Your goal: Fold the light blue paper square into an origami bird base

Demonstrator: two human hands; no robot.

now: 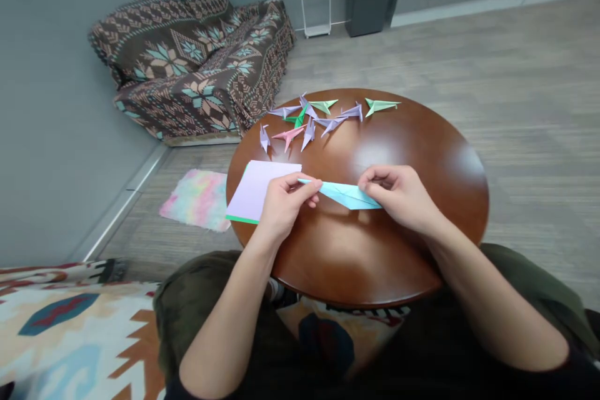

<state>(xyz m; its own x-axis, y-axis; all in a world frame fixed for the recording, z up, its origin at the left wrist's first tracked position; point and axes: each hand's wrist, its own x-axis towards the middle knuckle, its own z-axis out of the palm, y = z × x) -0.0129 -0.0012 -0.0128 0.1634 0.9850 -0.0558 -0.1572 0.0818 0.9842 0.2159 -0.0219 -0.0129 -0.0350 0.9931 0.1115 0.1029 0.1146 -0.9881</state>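
A light blue folded sheet of origami paper (345, 195) is stretched between my two hands, just above the round table. My left hand (287, 200) pinches its narrow pointed end between thumb and fingers. At the wider end, my right hand (396, 192) grips the paper with thumb and curled forefinger. A crease runs across the blue paper, and its lower edge comes to a blunt corner. Close by my left hand lies a stack of lilac paper (262, 184), with a green edge showing beneath it.
Several folded paper cranes, lilac, pink (289, 135) and green (297, 117), lie at the far side of the brown round table (422, 137). A pale green crane (380, 106) sits apart to their right. Beyond stands a patterned sofa (201, 69); a pastel rug (197, 200) is on the floor.
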